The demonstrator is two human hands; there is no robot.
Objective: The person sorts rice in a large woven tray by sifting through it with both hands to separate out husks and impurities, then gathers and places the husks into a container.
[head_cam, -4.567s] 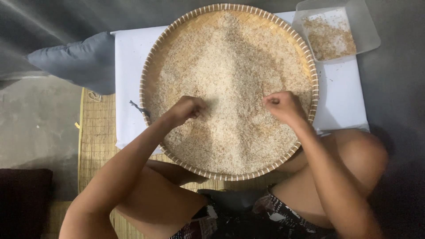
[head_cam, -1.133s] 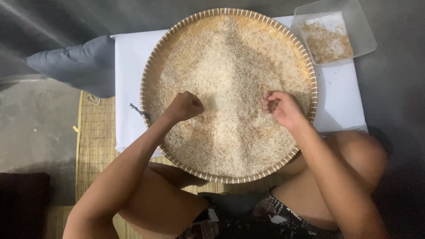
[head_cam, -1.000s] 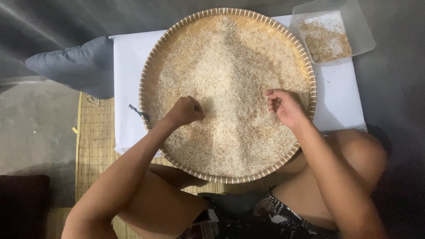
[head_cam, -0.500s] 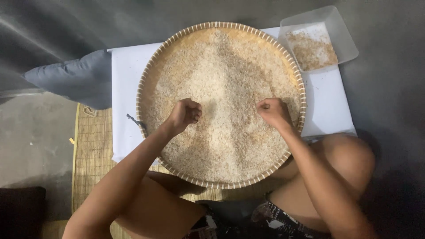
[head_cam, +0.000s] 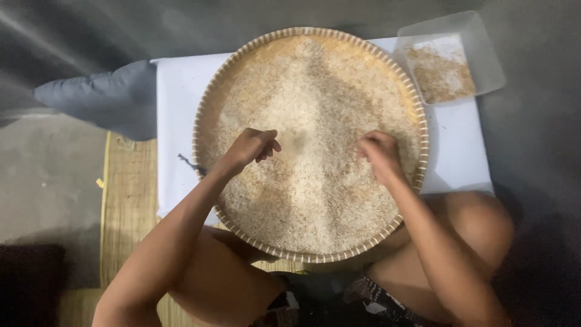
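A large round woven tray (head_cam: 203, 121) lies on a white cloth (head_cam: 172, 121) and is covered with pale rice grain (head_cam: 315, 109). My left hand (head_cam: 251, 147) rests on the grain left of the tray's middle, fingers loosely curled and pointing right. Right of the middle, my right hand (head_cam: 378, 154) is also on the grain, its fingers bent down into it. Whether either hand pinches grains is not visible. A small patch of bare tray bottom shows between the two hands.
A clear plastic container (head_cam: 490, 54) with brownish husks sits at the back right on the cloth. A grey cushion (head_cam: 97, 100) lies at the left. A woven mat (head_cam: 127, 212) covers the floor under my knees (head_cam: 478, 224).
The view has shifted a little, so the tray sits lower in the frame. Both hands have moved slightly toward the tray's middle over the grain.
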